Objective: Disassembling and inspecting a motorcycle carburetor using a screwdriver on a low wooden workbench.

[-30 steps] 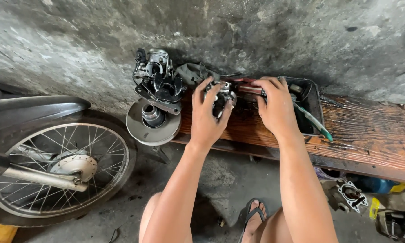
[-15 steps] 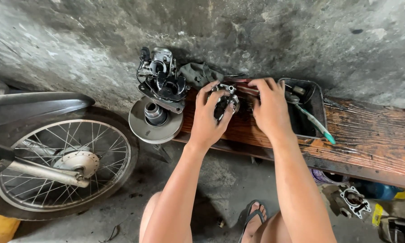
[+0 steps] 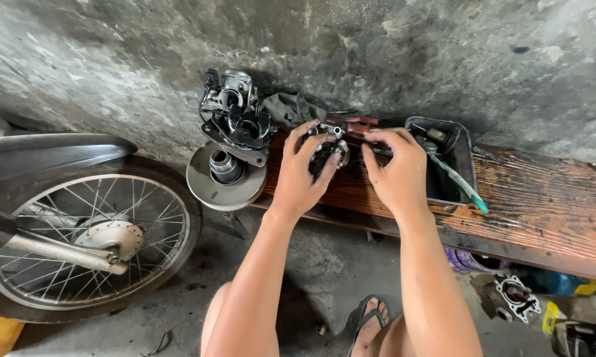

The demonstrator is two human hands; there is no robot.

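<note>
Gripping a small metal part (image 3: 329, 147) from both sides, the left hand (image 3: 302, 173) is curling its fingers (image 3: 309, 135) around the part's left end while the right hand (image 3: 397, 173) is pinching its right end, holding it just above the worktop (image 3: 543, 211) near the wall (image 3: 377, 53). Room is tight: a carburetor (image 3: 235, 112) and pulley (image 3: 224, 177) are crowding the worktop's left end, a black tray (image 3: 468, 155) is sitting just right of the hands, and open floor (image 3: 324, 264) is lying below the front edge. The part's long axis is running left to right, along the worktop.
</note>
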